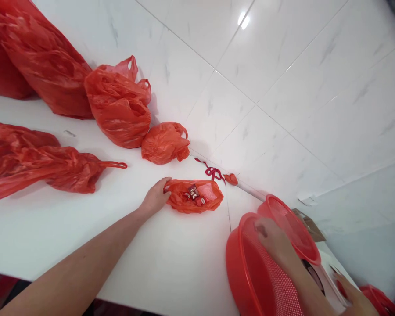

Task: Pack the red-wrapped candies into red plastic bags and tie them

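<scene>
My left hand [156,197] is closed on the left edge of a red plastic bag [213,202], which lies on the white table with its mouth spread wide. Inside the bag are a few small wrapped candies [194,192], one of them dark with pale print. Above a red mesh basket [234,259] is my right hand [273,237], slightly blurred, with its fingers curled together. Whatever may be between those fingertips is too small to name. The bottom of the basket is hidden from view.
Tied red bags [118,109] line the wall, and another red bag [75,169] lies at left. A dark red ribbon [213,172] and a small red scrap [231,178] lie beyond. A second red basket [292,228] stands at right, near another person's hand [347,287].
</scene>
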Demonstrator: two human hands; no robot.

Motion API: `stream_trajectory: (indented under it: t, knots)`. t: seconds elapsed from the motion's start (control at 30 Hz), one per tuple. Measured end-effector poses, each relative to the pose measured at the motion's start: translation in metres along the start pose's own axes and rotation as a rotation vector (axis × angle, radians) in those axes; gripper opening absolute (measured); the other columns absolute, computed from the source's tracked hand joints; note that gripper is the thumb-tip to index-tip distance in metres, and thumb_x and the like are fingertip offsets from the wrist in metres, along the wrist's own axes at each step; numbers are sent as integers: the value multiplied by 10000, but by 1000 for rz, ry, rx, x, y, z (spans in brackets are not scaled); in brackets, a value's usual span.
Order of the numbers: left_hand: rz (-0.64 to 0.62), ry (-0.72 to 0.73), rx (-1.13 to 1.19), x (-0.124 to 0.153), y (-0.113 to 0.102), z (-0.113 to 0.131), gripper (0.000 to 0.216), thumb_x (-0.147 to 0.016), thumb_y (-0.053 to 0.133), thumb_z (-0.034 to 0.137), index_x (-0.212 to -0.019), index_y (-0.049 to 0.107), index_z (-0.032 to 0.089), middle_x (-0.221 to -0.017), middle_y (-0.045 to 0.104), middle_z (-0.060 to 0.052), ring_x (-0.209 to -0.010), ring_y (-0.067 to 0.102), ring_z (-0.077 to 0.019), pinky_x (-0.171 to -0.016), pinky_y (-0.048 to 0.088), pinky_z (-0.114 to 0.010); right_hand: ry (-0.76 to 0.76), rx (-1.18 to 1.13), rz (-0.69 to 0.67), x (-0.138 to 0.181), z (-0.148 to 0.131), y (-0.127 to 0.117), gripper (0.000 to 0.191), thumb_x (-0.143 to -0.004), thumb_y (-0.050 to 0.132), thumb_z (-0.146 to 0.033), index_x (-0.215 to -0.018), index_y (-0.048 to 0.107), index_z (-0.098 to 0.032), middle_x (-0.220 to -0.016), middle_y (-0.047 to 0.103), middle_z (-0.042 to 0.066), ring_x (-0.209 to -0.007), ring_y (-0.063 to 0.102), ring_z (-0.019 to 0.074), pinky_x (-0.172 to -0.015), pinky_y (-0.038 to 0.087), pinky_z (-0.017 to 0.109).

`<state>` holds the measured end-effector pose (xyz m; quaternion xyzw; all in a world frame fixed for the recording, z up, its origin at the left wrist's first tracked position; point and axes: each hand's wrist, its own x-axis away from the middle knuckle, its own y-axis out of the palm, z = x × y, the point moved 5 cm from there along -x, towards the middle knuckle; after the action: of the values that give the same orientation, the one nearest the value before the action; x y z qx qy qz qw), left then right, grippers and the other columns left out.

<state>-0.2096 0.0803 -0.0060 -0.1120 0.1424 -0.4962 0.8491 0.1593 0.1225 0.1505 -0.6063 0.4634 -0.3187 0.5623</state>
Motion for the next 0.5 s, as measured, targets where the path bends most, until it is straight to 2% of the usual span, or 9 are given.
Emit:
stream_trajectory:
  t: [0.1, 0.2, 0.27, 0.37, 0.43, 0.5]
  knots:
    - [-2, 13, 4, -2, 2, -3, 539, -784, 492, 188, -1318, 447, 239, -1313, 546, -51, -1123, 572, -194, -987, 421, -310, -103, -7, 59, -25, -39, -9, 93, -747, 422, -213, -759, 505, -255, -857, 579, 60, -759, 566, 219, -646, 455, 358]
    - [-12, 19, -7, -3, 2, -4, 545, -780, 494, 188, -1320, 441, 236, -1318, 542, -55, -1129, 569, -201, -985, 424, -320, -294, -40, 56, -55, -82, 5, 147, -728, 415, -167, -802, 529, -224, -861, 551, 35, -740, 543, 171, -671, 452, 314]
    - [-19, 12, -10, -3, 1, -4, 545, -777, 496, 187, -1317, 442, 228, -1316, 543, -60, -1124, 572, -204, -978, 429, -322, -360, -63, 43, -75, -101, 19, 190, -719, 419, -135, -828, 556, -210, -892, 545, 35, -766, 543, 156, -707, 457, 301]
    - [-18, 2, 1, -2, -2, 0, 541, -779, 492, 182, -1316, 441, 231, -1311, 548, -54, -1125, 569, -198, -976, 429, -316, -430, -103, 43, -89, -119, 28, 309, -749, 471, -154, -1034, 575, -210, -1071, 541, 58, -928, 551, 163, -812, 456, 310]
    - [-15, 0, 4, 0, -3, 2, 538, -779, 490, 173, -1311, 445, 236, -1306, 551, -49, -1138, 557, -198, -980, 423, -313, -448, -102, 71, -84, -121, 23, 366, -779, 505, -204, -1141, 546, -229, -1180, 520, 63, -1047, 530, 179, -873, 441, 323]
    - [-15, -2, 3, 1, -3, 3, 538, -777, 490, 167, -1309, 449, 236, -1306, 551, -49, -1153, 544, -201, -984, 418, -312, -416, -70, 96, -69, -116, 11, 340, -813, 499, -259, -1150, 548, -250, -1212, 523, 54, -1082, 528, 192, -868, 446, 330]
